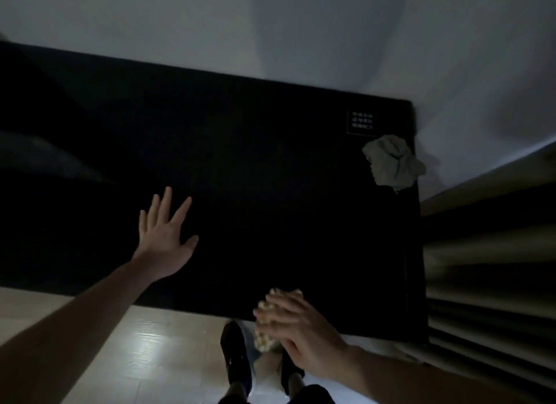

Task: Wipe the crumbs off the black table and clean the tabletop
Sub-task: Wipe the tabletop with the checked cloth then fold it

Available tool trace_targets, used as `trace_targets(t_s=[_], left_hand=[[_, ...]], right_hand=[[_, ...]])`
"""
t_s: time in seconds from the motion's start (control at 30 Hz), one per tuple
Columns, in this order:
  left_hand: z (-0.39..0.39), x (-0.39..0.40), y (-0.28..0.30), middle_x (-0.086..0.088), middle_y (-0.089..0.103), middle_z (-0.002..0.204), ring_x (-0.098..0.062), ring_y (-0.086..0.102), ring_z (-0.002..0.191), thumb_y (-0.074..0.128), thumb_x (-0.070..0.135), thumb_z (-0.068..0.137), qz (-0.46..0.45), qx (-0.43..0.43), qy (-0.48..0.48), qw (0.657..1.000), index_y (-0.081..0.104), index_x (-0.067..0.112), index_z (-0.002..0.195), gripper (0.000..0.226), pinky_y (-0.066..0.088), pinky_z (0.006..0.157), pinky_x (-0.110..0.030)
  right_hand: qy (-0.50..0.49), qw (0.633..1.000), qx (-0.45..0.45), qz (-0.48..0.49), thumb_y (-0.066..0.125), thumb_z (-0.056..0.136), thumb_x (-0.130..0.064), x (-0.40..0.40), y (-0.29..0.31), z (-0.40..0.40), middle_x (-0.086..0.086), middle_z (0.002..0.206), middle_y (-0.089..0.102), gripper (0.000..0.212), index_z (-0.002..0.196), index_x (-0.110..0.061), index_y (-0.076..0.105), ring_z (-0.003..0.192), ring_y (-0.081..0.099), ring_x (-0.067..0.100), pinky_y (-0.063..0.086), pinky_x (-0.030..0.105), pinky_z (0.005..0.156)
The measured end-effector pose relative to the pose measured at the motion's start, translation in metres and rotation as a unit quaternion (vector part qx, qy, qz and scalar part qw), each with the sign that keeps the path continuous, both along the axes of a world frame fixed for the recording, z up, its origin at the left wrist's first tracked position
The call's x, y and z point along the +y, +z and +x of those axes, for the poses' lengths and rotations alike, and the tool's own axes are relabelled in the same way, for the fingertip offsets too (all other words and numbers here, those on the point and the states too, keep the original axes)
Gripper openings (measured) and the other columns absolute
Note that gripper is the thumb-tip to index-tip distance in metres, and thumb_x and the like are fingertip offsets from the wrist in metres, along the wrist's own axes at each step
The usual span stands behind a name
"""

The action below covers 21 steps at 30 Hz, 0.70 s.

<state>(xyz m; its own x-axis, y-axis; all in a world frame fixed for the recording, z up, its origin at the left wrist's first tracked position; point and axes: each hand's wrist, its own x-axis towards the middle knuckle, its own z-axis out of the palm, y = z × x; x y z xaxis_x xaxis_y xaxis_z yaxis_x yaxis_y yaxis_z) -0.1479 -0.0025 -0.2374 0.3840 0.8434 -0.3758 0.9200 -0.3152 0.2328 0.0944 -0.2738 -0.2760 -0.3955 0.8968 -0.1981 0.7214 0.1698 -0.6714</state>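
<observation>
Hands at the near edge of the black counter

Fingers of the right hand lie fairly straight and close together, pressed over a pale, crumbly clump at the near edge of the black counter. The frame is blurred there, so whether that clump is a wad of cloth or gathered crumbs I cannot tell, nor whether the thumb curls under it. Part of the clump shows past the fingertips on the counter side, and part hangs out beyond the edge, over the floor.

Fingers of the left hand are spread wide and straight, thumb out to the side, palm down over the dark top, holding nothing. Whether the palm touches the surface cannot be told.

Further out, a crumpled grey cloth lies at the far right edge of the counter, well apart from both hands, just below a small printed label whose text is too small to read. Below the counter edge, dark shoes stand on the pale wooden floor. Ribbed slats run beside the counter's right side.
</observation>
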Motion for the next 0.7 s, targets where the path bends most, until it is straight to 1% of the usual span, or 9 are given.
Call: trace_targets(t_s=[0.1, 0.17, 0.23, 0.27, 0.33, 0.37, 0.53, 0.6, 0.7], left_hand=[[0.037, -0.030, 0.003, 0.004, -0.020, 0.166, -0.022, -0.018, 0.153, 0.058, 0.035, 0.092, -0.017, -0.027, -0.023, 0.999, 0.008, 0.036, 0.159, 0.084, -0.002, 0.125, -0.052], [0.064, -0.042, 0.003, 0.006, -0.023, 0.165, -0.022, -0.020, 0.153, 0.053, 0.041, 0.094, -0.041, -0.039, -0.008, 0.998, 0.004, 0.037, 0.159, 0.082, -0.004, 0.125, -0.051], [0.089, -0.049, 0.001, 0.005, -0.028, 0.164, -0.023, -0.025, 0.151, 0.048, 0.055, 0.093, -0.082, -0.028, 0.011, 0.996, -0.004, 0.037, 0.159, 0.086, -0.010, 0.123, -0.053], [0.098, -0.051, -0.002, 0.005, -0.032, 0.162, -0.025, -0.030, 0.149, 0.045, 0.062, 0.091, -0.104, -0.012, 0.018, 0.994, -0.011, 0.037, 0.157, 0.090, -0.014, 0.120, -0.054], [0.109, -0.053, -0.007, 0.004, -0.043, 0.157, -0.027, -0.040, 0.144, 0.041, 0.071, 0.088, -0.134, 0.025, 0.023, 0.990, -0.025, 0.037, 0.153, 0.099, -0.020, 0.116, -0.057], [0.110, -0.053, -0.009, 0.004, -0.048, 0.154, -0.027, -0.043, 0.141, 0.040, 0.073, 0.087, -0.142, 0.036, 0.021, 0.989, -0.029, 0.037, 0.152, 0.101, -0.021, 0.116, -0.058], [0.109, -0.053, -0.013, 0.006, -0.052, 0.150, -0.027, -0.046, 0.140, 0.042, 0.073, 0.087, -0.150, 0.044, 0.022, 0.987, -0.033, 0.038, 0.150, 0.104, -0.022, 0.116, -0.057], [0.110, -0.054, -0.013, 0.006, -0.053, 0.149, -0.026, -0.046, 0.139, 0.043, 0.073, 0.086, -0.147, 0.050, 0.025, 0.988, -0.033, 0.039, 0.149, 0.104, -0.022, 0.115, -0.057], [0.111, -0.054, -0.011, 0.007, -0.053, 0.149, -0.026, -0.047, 0.139, 0.043, 0.072, 0.087, -0.151, 0.050, 0.025, 0.987, -0.033, 0.039, 0.149, 0.104, -0.023, 0.115, -0.057]], right_hand=[[-0.054, 0.990, 0.103, -0.079, 0.038, 0.112, -0.032, -0.032, 0.017, 0.021, -0.019, 0.158, 0.047, 0.041, 0.142, -0.026, 0.064, 0.151, 0.025, -0.009, 0.022, 0.027, 0.127], [-0.162, 0.978, 0.128, -0.036, 0.043, 0.107, -0.051, -0.030, 0.032, 0.035, -0.014, 0.149, 0.057, 0.050, 0.133, -0.019, 0.072, 0.143, 0.039, -0.013, 0.031, 0.020, 0.122], [-0.295, 0.950, 0.106, -0.003, 0.071, 0.097, -0.045, -0.007, 0.037, 0.068, -0.008, 0.138, 0.067, 0.043, 0.121, -0.010, 0.077, 0.135, 0.055, -0.005, 0.040, 0.026, 0.118], [-0.327, 0.942, 0.080, 0.016, 0.072, 0.098, -0.031, 0.015, 0.037, 0.088, -0.009, 0.139, 0.066, 0.033, 0.123, -0.010, 0.076, 0.136, 0.055, -0.001, 0.041, 0.030, 0.119], [-0.341, 0.937, 0.035, 0.063, 0.060, 0.103, -0.006, 0.063, 0.034, 0.130, -0.005, 0.149, 0.058, 0.035, 0.137, -0.013, 0.068, 0.145, 0.047, 0.006, 0.038, 0.036, 0.122], [-0.350, 0.934, 0.022, 0.066, 0.056, 0.104, -0.002, 0.088, 0.035, 0.152, -0.002, 0.153, 0.054, 0.040, 0.142, -0.013, 0.064, 0.148, 0.044, 0.010, 0.036, 0.036, 0.123], [-0.334, 0.936, -0.103, 0.052, 0.050, 0.107, -0.012, 0.163, 0.011, 0.203, 0.002, 0.166, 0.037, 0.048, 0.155, -0.015, 0.047, 0.158, 0.026, 0.024, 0.023, 0.045, 0.129], [-0.325, 0.935, -0.131, 0.059, 0.046, 0.107, -0.013, 0.156, 0.005, 0.194, -0.001, 0.170, 0.030, 0.052, 0.159, -0.017, 0.042, 0.160, 0.016, 0.022, 0.013, 0.046, 0.131], [-0.293, 0.948, -0.099, 0.069, 0.041, 0.108, -0.010, 0.103, 0.004, 0.167, -0.006, 0.171, 0.025, 0.053, 0.160, -0.020, 0.038, 0.162, 0.009, 0.018, 0.008, 0.045, 0.132]])
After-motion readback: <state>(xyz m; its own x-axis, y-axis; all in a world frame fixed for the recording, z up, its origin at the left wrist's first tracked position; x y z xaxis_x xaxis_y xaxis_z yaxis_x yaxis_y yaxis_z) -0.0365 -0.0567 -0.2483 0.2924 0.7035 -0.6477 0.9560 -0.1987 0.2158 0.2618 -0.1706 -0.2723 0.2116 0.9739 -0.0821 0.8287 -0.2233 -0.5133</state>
